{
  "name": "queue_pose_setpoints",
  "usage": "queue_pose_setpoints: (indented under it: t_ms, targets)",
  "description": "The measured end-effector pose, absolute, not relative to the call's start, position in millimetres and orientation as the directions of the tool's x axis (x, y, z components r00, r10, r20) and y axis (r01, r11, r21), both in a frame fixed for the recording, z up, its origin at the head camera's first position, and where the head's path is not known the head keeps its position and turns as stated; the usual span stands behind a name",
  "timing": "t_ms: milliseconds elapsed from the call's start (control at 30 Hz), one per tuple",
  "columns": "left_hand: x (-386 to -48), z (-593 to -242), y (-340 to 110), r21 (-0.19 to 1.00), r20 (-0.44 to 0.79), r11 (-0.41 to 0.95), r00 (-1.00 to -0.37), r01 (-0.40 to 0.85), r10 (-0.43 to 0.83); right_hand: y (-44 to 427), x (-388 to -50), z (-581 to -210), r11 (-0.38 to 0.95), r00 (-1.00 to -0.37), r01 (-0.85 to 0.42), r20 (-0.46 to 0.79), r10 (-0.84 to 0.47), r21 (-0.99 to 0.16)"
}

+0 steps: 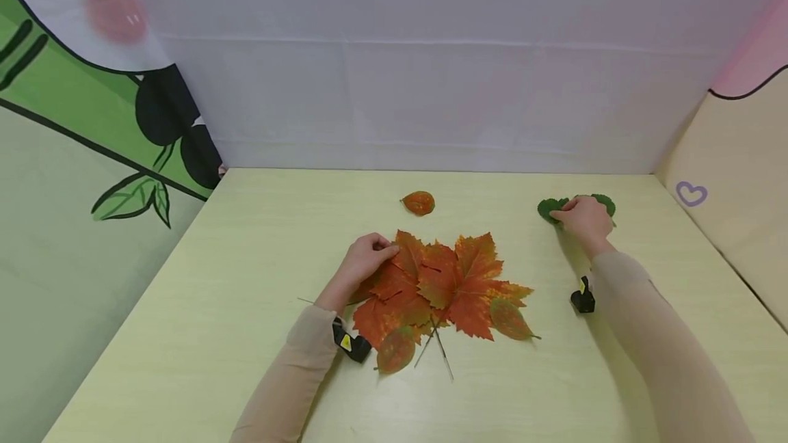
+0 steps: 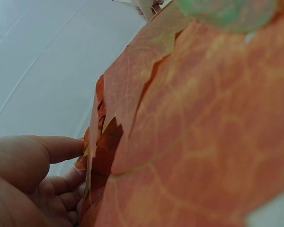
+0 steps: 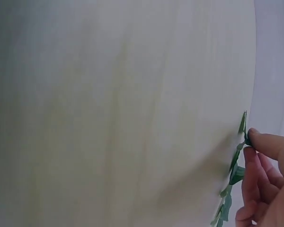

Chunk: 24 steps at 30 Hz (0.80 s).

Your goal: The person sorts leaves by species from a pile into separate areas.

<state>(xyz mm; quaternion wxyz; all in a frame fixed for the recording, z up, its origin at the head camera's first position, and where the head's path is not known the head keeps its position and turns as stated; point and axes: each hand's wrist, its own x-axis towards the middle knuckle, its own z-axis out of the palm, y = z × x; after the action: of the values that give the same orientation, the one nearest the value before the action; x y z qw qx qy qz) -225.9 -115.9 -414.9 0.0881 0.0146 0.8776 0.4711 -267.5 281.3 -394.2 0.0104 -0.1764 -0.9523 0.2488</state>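
Note:
In the head view my left hand (image 1: 360, 262) is at the left edge of a pile of orange artificial maple leaves (image 1: 470, 286). Up close in the left wrist view, thumb and fingers pinch the edge of a leaf (image 2: 106, 151); the fingertips are partly hidden behind it. Farther off to the right, my right hand (image 1: 587, 223) pinches a green artificial leaf (image 1: 550, 209) with scalloped edges, low over the table. More green leaf (image 1: 605, 204) shows past that hand. Thumb and forefinger meet on the green foliage (image 3: 236, 172) in the right wrist view.
A small orange leaf (image 1: 418, 203) lies alone behind the pile. Two rounded red-green leaves (image 1: 396, 350) lie at the pile's front, near thin crossed stems (image 1: 440, 351). A pale wall (image 1: 431, 101) stands along the back edge of the table (image 1: 215, 279).

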Motion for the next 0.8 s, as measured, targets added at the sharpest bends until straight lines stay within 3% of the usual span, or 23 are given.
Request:
queue_pose_setpoints:
  t_ms: [267,500,800]
  targets:
    - [-228.0,-409.8,-114.7,0.833,-0.126,0.552,-0.985,-0.041,0.116,279.3,-262.5,-386.4,0.844,-0.955,0.273,-0.028,0.294,-0.461]
    - [-226.1,-409.8,-115.9,0.830,-0.143,0.555,-0.982,-0.052,0.122,263.3,-231.8,-379.9,0.890,-0.995,0.066,0.038,0.093,-0.450]
    - [-224.1,-411.9,-116.0,0.829,-0.153,0.556,-0.981,-0.062,0.117,234.0,-190.7,-378.6,0.884,-0.987,-0.154,0.100,-0.122,-0.441]
